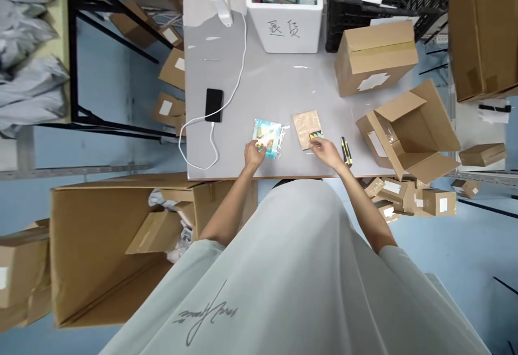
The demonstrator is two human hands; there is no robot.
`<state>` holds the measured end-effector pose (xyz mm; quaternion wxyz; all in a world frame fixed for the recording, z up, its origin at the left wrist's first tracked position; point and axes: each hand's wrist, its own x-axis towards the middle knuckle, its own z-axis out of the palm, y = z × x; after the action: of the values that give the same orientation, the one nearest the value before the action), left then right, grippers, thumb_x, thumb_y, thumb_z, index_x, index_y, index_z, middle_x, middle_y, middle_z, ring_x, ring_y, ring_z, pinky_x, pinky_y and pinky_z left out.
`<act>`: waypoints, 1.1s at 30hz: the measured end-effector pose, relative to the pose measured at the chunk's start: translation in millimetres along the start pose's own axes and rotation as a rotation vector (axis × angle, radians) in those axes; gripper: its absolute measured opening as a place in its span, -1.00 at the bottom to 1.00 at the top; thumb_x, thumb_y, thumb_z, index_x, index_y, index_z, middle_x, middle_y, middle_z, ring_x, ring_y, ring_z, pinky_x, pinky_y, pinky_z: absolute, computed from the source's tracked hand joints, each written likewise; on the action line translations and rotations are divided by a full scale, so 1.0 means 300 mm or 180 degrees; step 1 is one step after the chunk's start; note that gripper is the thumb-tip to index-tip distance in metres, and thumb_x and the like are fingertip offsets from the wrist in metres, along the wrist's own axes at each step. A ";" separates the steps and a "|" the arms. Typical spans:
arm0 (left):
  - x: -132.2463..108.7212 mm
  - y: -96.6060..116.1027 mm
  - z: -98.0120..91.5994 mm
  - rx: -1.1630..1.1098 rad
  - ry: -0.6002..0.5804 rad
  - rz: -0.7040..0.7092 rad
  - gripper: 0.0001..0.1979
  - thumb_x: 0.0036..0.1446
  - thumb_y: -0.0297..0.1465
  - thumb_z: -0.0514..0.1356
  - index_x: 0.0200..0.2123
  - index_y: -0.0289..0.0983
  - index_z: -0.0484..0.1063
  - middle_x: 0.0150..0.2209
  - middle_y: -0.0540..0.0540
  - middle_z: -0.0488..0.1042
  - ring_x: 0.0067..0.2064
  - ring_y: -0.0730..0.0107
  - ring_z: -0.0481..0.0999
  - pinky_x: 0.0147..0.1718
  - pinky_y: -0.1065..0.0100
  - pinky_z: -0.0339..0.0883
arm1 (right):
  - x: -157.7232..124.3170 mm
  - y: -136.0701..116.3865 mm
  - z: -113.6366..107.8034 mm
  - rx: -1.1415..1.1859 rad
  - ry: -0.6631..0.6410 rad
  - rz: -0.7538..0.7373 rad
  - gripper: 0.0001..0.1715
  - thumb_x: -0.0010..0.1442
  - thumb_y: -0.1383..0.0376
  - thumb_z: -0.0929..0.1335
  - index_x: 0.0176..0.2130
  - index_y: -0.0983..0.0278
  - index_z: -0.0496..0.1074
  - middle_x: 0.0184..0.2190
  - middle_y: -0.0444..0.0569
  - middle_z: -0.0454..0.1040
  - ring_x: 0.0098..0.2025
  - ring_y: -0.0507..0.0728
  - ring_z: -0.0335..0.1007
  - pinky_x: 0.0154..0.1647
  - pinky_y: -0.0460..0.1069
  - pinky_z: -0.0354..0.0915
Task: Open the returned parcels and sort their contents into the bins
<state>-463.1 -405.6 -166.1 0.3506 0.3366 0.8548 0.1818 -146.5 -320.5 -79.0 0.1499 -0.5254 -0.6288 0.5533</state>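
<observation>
My left hand (254, 155) grips the lower left edge of a shiny light-blue plastic packet (272, 138) with a picture on it. The packet lies near the table's front edge. To its right is a flat brown packet (305, 125), slightly turned, with a dark, yellow and green patch at its lower right corner. My right hand (327, 152) has its fingers closed at that corner, and the fingertips partly cover the patch. Just right of this hand lies a yellow and black box cutter (346, 151).
A black phone (213, 105) and its looping white cable (238, 80) lie at left on the table (283, 82). Behind are a white foam box (289, 31) and a black crate (334, 26). An open carton (374, 142) and a closed carton (376, 61) stand right. A large carton (101, 225) sits below left.
</observation>
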 end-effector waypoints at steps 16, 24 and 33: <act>0.110 -0.281 -0.103 -0.0866 -0.0701 -0.0314 -0.53 0.13 -0.23 0.47 0.07 -0.26 0.57 0.05 -0.27 0.71 0.16 -0.02 0.63 0.22 0.11 0.46 | 0.201 0.004 0.648 0.0500 0.0281 0.2090 -0.83 0.36 0.37 0.52 -0.04 0.29 0.57 -0.46 -0.16 0.59 -0.29 0.12 0.57 -0.14 -0.03 0.52; 0.082 -0.212 -0.087 -0.1459 -0.1255 -0.0393 -0.59 0.07 -0.02 0.50 -0.29 -0.21 0.54 -0.42 -0.04 0.55 -0.27 0.20 0.54 -0.18 0.23 0.45 | 0.169 -0.026 0.583 0.0998 0.0387 0.2137 -0.86 0.24 0.44 0.54 -0.28 0.24 0.56 -0.58 -0.22 0.48 -0.42 0.06 0.44 -0.18 -0.04 0.49; -0.001 -0.093 -0.197 -0.2870 -0.1637 -0.0132 -0.31 -0.16 0.04 0.68 -0.08 -0.24 0.63 0.01 -0.23 0.76 -0.05 0.16 0.71 -0.07 0.27 0.57 | 0.061 -0.083 0.378 0.1472 0.0408 0.1735 -0.84 0.24 0.28 0.59 -0.19 0.23 0.61 -0.30 -0.15 0.67 -0.24 0.03 0.56 -0.12 -0.11 0.46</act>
<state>-518.1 -430.0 -140.6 0.6630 0.1690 0.5843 0.4364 -253.6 -362.3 -103.9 0.1508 -0.6596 -0.3132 0.6664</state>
